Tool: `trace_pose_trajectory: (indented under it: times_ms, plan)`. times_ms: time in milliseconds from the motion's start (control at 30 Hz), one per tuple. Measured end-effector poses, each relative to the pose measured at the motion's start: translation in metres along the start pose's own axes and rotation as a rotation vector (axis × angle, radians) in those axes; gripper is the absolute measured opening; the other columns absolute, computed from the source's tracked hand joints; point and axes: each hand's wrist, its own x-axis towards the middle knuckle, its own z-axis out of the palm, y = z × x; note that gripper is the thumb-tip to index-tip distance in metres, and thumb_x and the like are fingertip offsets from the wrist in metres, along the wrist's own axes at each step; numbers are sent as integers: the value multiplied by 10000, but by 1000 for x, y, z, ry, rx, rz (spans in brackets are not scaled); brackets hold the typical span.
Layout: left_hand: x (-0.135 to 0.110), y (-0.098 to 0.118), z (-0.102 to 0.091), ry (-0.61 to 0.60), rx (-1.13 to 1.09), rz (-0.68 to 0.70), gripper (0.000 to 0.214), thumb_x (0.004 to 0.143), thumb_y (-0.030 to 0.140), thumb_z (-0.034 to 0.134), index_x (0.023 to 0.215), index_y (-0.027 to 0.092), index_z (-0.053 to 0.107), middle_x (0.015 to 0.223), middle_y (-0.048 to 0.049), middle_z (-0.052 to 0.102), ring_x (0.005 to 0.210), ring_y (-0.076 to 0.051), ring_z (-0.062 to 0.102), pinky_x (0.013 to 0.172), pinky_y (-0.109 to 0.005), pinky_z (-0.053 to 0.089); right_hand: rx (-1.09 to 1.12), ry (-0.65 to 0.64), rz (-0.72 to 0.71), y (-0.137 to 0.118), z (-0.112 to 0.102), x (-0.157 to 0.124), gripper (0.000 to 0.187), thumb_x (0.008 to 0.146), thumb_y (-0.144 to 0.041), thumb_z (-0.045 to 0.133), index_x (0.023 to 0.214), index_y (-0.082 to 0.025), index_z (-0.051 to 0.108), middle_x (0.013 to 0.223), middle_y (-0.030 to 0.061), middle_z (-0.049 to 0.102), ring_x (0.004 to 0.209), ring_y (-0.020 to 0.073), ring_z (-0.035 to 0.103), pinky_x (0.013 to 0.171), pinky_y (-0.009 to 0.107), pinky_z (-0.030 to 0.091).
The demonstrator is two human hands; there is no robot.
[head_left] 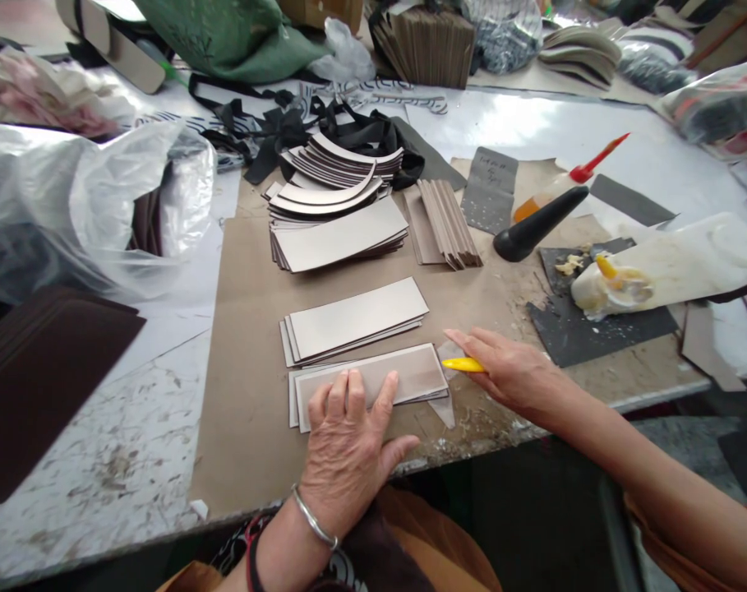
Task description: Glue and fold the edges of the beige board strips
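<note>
My left hand [353, 436] lies with spread fingers on the top piece of a small stack of pale rectangular strips [410, 370], pressing near its front edge. In my right hand [512, 370] is a slim yellow tool [463, 364]; its tip is at the right end of that top strip, and the rest is hidden in my fingers. Whether the tip touches the strip I cannot tell. Just behind lies a second stack of pale strips [357, 319]. A thin pale scrap [444, 409] sticks out beneath the right end of the front stack.
Brown board [243, 329] covers the table. Farther back are more strips [342, 234], curved pieces [324, 193] and folded strips [447, 226]. At right are a black cone [539, 224], a red-nozzled bottle [546, 193] and a white glue container [675, 263]. Dark sheets [46, 386] lie left.
</note>
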Motion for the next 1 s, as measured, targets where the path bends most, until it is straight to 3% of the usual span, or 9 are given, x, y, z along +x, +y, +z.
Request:
trace_pose_trajectory:
  times_ms: [133, 267, 433, 600, 800, 1000]
  plan:
    - [-1, 1, 2, -6, -45, -13, 619, 759, 583, 545, 1268, 233, 513, 1205, -200, 477, 1136, -341, 432, 921, -482, 310, -77, 106, -75, -14, -1, -10, 345, 866, -125, 433, 1194, -76, 529, 1037, 166, 636, 930, 254, 614, 741, 347, 542]
    - [-3, 1, 6, 5, -88, -32, 615, 750, 572, 572, 1263, 239, 513, 1230, -194, 476, 1161, -330, 430, 951, -479, 297, -161, 225, -212, -38, 2, -13, 341, 873, -68, 372, 1163, -36, 548, 1110, 190, 630, 1035, 262, 586, 858, 386, 512]
    - [-6, 0, 9, 13, -85, -27, 667, 731, 597, 578, 1290, 247, 478, 1255, -185, 468, 1182, -327, 428, 962, -473, 303, -240, 245, -315, -55, 14, -11, 354, 850, -28, 354, 1134, 0, 563, 1185, 212, 595, 1125, 277, 545, 903, 383, 496]
    - [-8, 2, 11, 4, -133, -18, 765, 725, 614, 570, 1341, 193, 401, 1317, -202, 427, 1253, -346, 380, 1009, -495, 288, -337, 291, -349, -57, 29, -12, 385, 833, -1, 319, 1153, 36, 530, 1203, 252, 567, 1128, 312, 538, 887, 412, 496]
    - [-8, 12, 17, -43, -242, 209, 862, 771, 616, 501, 1394, 69, 264, 1462, -186, 285, 1386, -306, 155, 1126, -435, 168, -336, 300, -344, -55, 39, -15, 386, 839, -25, 330, 1175, 54, 502, 1259, 271, 515, 1209, 330, 458, 941, 428, 456]
    - [-13, 8, 20, -17, -182, 155, 855, 795, 652, 420, 1360, 17, 318, 1458, -184, 303, 1387, -286, 152, 1141, -414, 157, -337, 275, -369, -53, 36, -16, 424, 815, 8, 339, 1219, 39, 464, 1271, 270, 503, 1229, 338, 433, 929, 425, 461]
